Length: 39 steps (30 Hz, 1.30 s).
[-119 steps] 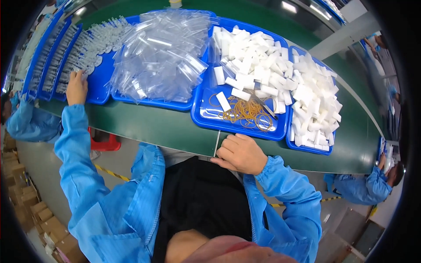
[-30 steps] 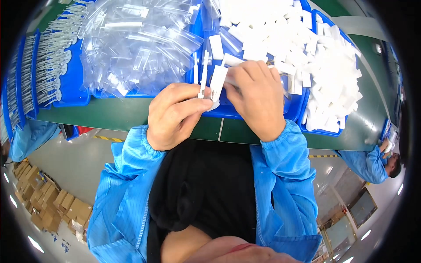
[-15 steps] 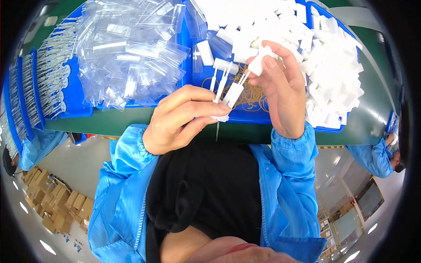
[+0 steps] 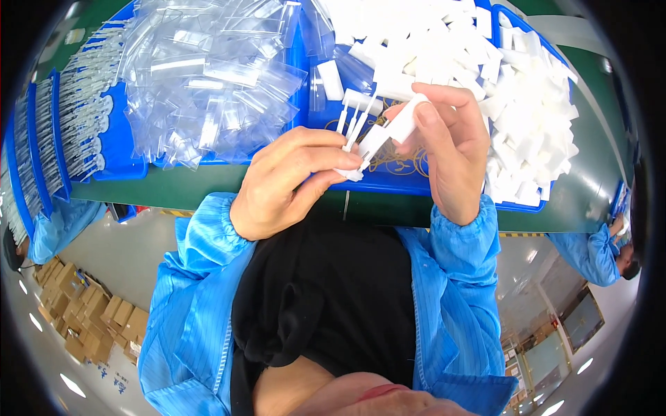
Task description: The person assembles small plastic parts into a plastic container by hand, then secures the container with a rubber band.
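Observation:
My left hand (image 4: pixel 281 180) pinches the base of a white plastic part with several thin prongs (image 4: pixel 354 127) that point up and away. One prong carries a white rectangular piece (image 4: pixel 374 142). My right hand (image 4: pixel 452 142) holds a small white block, which looks like foam (image 4: pixel 404 123), between thumb and fingers. The block's lower end meets the top of that rectangular piece, in line with it. Whether the prong's tip is inside the block is hidden. The other prongs I can see stand beside it, with narrow white sleeves low on them.
Clear plastic sleeves (image 4: pixel 208 83) fill a blue bin at the left. White blocks (image 4: pixel 531 114) heap in blue bins at the centre and right. Rubber bands (image 4: pixel 399 165) lie behind my hands. Rows of pronged parts (image 4: pixel 76 132) stand in blue racks far left. Co-workers' blue sleeves show at both sides.
My right hand has brought the white block down along the prong toward my left hand. The block, squeezed and bent before, is now straighter. The pronged part has tilted slightly right.

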Available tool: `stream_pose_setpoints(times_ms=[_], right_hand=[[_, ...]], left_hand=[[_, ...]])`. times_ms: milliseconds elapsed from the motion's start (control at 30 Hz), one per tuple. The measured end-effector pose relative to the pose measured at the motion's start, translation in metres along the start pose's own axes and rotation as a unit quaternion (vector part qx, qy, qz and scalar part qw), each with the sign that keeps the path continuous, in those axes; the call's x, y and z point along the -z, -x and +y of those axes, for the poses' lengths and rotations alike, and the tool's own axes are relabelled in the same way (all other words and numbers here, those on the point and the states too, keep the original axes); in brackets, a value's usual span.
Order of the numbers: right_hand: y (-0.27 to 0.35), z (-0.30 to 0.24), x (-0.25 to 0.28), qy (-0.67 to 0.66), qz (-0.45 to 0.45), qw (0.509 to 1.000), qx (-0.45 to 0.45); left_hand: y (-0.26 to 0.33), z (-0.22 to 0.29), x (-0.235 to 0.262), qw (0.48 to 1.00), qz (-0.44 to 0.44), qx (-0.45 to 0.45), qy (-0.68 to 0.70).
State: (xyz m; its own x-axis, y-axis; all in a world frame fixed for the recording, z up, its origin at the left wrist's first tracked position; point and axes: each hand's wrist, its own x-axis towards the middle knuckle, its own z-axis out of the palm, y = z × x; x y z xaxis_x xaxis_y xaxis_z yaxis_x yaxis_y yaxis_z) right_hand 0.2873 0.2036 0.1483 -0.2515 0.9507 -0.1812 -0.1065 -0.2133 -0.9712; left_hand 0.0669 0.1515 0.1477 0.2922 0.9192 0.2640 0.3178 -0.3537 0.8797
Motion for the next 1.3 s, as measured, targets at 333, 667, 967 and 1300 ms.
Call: stream_pose_setpoints(times_ms=[333, 667, 967, 1300], right_hand=[[0.019, 0.005, -0.018, -0.009, -0.047, 0.998, 0.051], [-0.016, 0.020, -0.024, 0.650, -0.067, 0.708, 0.268], [-0.002, -0.011, -0.005, 0.167, 0.055, 0.980, 0.091], [0.001, 0.013, -0.002, -0.063, 0.044, 0.997, -0.020]], left_hand=[[0.008, -0.006, 0.003, 0.997, 0.052, -0.039, -0.030], [0.017, 0.003, 0.007, 0.990, 0.111, -0.025, -0.084], [0.013, 0.002, 0.012, 0.989, 0.034, -0.072, -0.124], [0.006, 0.006, 0.006, 0.985, -0.032, -0.114, -0.127]])
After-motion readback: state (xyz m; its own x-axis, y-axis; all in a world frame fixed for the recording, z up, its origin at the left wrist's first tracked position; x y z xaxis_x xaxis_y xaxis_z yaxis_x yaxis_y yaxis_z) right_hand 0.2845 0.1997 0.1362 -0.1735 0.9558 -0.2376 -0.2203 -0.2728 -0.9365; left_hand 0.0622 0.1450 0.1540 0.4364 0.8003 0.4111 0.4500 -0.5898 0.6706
